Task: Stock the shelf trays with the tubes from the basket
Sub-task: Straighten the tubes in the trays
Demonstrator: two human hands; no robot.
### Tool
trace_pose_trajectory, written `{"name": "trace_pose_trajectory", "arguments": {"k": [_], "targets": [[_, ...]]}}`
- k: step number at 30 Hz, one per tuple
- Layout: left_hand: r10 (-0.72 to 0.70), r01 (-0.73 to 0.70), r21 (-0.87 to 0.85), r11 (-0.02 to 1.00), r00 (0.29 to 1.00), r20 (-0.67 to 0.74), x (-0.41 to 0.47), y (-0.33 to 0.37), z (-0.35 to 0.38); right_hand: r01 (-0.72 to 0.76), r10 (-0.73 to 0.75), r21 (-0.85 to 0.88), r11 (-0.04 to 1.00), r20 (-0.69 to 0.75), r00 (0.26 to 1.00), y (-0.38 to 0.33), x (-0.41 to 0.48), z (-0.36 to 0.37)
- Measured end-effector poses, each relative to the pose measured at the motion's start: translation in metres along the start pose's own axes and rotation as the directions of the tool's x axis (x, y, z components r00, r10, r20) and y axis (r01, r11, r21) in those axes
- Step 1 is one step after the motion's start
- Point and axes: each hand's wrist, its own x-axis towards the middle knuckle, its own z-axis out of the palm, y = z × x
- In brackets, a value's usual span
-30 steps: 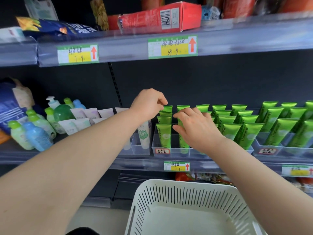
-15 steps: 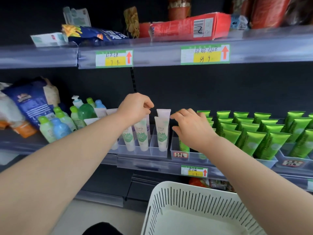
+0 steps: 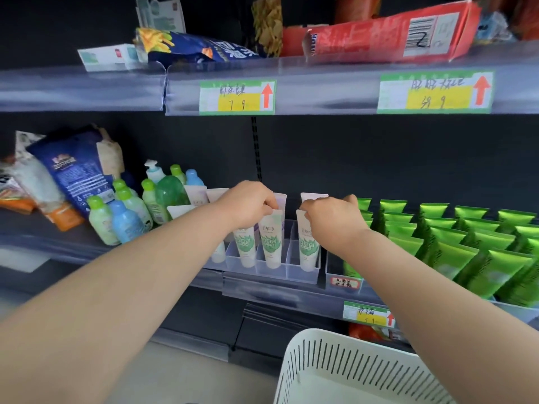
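White tubes with a green leaf print stand upright in clear shelf trays (image 3: 288, 268) on the middle shelf. My left hand (image 3: 248, 204) reaches in from the left, its curled fingers pinching the flat top of one white tube (image 3: 271, 239). My right hand (image 3: 332, 218) pinches the top edge of the neighbouring white tube (image 3: 307, 247), one tray to the right. Rows of green tubes (image 3: 466, 255) fill the trays right of my right hand. The white slotted basket (image 3: 350, 365) sits below; the part of its inside that shows holds nothing.
Small green and blue bottles (image 3: 122, 217) and blue bags (image 3: 73, 170) crowd the shelf to the left. The upper shelf edge (image 3: 320, 91) with price labels overhangs, carrying a red box (image 3: 388, 36) and snack bags. More packets lie on the shelf below.
My right hand has moved left, from the green tubes to the white tube beside my left hand. My left hand has stayed at the white tubes. The view has swung left.
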Motion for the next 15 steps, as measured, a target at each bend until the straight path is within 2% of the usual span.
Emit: {"name": "trace_pose_trajectory", "arguments": {"k": [3,8,15], "targets": [[-0.005,0.004,0.023,1.000,1.000,0.023,0.000,-0.003,0.006,0.003,-0.003,0.018,1.000,-0.003,1.000,-0.003,0.002,0.003],[0.002,-0.002,0.007,1.000,1.000,-0.014,-0.003,-0.008,0.011,0.032,-0.030,0.049,0.998,-0.030,0.999,-0.007,-0.004,0.006],[0.008,-0.008,-0.001,1.000,1.000,-0.029,-0.011,-0.009,0.013,0.043,-0.043,0.007,0.999,-0.034,0.999,-0.013,-0.008,0.003]]}}
